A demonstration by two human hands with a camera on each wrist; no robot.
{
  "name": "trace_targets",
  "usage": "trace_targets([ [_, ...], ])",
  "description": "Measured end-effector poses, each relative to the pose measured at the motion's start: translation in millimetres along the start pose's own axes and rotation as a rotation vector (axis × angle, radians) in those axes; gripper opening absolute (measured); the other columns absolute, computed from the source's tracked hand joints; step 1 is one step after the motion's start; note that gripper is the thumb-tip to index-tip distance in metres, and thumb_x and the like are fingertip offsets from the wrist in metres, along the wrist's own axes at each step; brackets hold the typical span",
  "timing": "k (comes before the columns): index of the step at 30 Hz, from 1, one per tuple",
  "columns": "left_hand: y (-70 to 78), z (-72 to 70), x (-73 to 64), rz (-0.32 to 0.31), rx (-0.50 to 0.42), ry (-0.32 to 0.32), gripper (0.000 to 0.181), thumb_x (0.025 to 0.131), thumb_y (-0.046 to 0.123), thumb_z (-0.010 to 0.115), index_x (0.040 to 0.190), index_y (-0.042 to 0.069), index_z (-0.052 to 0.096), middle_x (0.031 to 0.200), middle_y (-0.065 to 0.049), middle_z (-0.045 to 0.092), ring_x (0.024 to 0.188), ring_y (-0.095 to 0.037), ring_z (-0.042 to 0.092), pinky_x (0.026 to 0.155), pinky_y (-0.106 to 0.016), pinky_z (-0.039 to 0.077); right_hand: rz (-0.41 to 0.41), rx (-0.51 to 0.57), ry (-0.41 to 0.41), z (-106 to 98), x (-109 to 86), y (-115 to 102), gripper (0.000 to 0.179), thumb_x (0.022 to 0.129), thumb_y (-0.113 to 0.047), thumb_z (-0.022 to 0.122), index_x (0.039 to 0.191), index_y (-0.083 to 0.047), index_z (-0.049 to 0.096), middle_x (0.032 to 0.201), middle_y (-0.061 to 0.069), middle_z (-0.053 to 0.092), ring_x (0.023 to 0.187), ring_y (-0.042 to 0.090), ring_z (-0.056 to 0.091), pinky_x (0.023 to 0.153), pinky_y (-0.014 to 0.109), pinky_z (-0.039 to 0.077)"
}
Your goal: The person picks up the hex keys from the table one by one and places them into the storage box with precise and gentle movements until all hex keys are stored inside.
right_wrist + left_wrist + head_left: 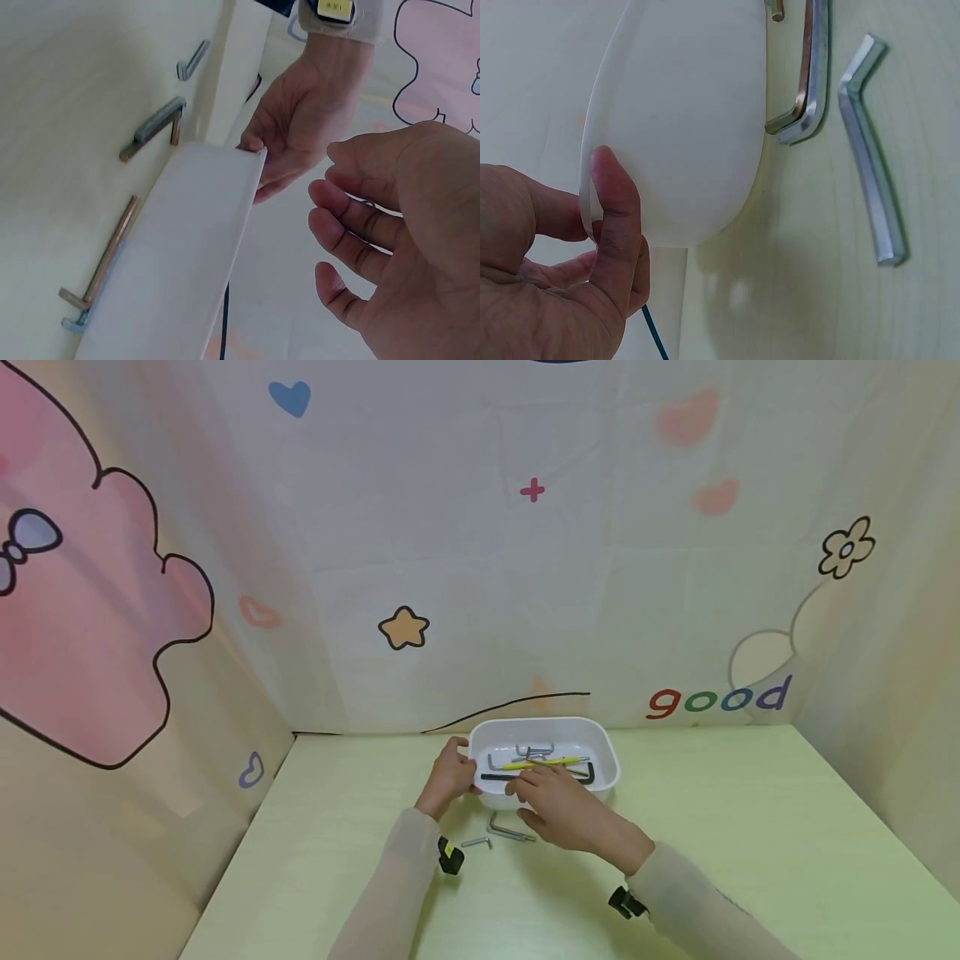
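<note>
A white plastic tub [543, 728] stands at the back of the table, with several hex keys inside, including a long black hex key [501, 777] and a slim yellow rod [573, 762]. My left hand [450, 777] grips its left end, thumb outside the wall and fingers around the rim [587, 161]. Over the tub's near side hovers my right hand [566, 810], partly covering the contents. Its fingers bend loosely in the right wrist view, with nothing showing between them. Before the tub lie a silver hex key [870, 161] and a silver-and-brass pair of hex keys [157, 124].
Another pair of hex keys [109, 255] lies along the tub's near wall, hidden by my right hand from the head camera. The pale green table [750, 827] meets a printed curtain [480, 568] at the back and on both sides.
</note>
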State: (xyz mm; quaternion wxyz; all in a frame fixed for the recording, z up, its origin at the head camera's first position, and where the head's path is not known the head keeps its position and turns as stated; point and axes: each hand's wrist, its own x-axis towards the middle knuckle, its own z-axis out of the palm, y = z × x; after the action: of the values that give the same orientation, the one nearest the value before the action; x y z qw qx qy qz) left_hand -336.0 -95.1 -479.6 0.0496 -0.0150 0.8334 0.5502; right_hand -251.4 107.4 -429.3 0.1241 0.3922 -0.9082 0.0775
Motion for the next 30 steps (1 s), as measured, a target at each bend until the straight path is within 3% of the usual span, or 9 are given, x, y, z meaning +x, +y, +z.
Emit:
trace_targets([
  [9, 0.1, 0.2, 0.6, -0.004, -0.004, 0.011, 0.044, 0.098, 0.006, 0.047, 0.141, 0.002, 0.037, 0.105, -0.019, 0.058, 0.065, -0.016, 0.059, 0.061, -0.032, 0.063, -0.042, 0.027, -0.027, 7.0, -6.7, -16.2, 0.025, 0.09, -0.024, 0.07, 0.114, -0.019, 0.066, 0.11, -0.005, 0.066, 0.105, 0.016, 0.061, 0.088, 0.037, 0.053],
  [18, -0.6, -0.4, 0.1, -0.003, 0.0, 0.014, 0.043, 0.098, 0.006, 0.046, 0.141, 0.002, 0.037, 0.107, -0.019, 0.058, 0.063, -0.015, 0.058, 0.063, -0.035, 0.064, -0.103, 0.03, -0.059, 27.7, -7.4, -14.0, 0.019, 0.089, -0.022, 0.07, 0.108, -0.019, 0.069, 0.102, -0.007, 0.066, 0.098, 0.012, 0.062, 0.083, 0.03, 0.054],
  [30, -0.7, 1.0, 0.0, -0.011, 0.0, 0.009, 0.043, 0.099, 0.007, 0.046, 0.141, 0.002, 0.037, 0.108, -0.019, 0.058, 0.064, -0.016, 0.059, 0.064, -0.035, 0.064, -0.024, 0.019, -0.201, 42.2, -4.0, -13.3, 0.029, 0.087, -0.026, 0.073, 0.115, -0.018, 0.068, 0.108, -0.005, 0.065, 0.101, 0.015, 0.061, 0.083, 0.031, 0.056],
])
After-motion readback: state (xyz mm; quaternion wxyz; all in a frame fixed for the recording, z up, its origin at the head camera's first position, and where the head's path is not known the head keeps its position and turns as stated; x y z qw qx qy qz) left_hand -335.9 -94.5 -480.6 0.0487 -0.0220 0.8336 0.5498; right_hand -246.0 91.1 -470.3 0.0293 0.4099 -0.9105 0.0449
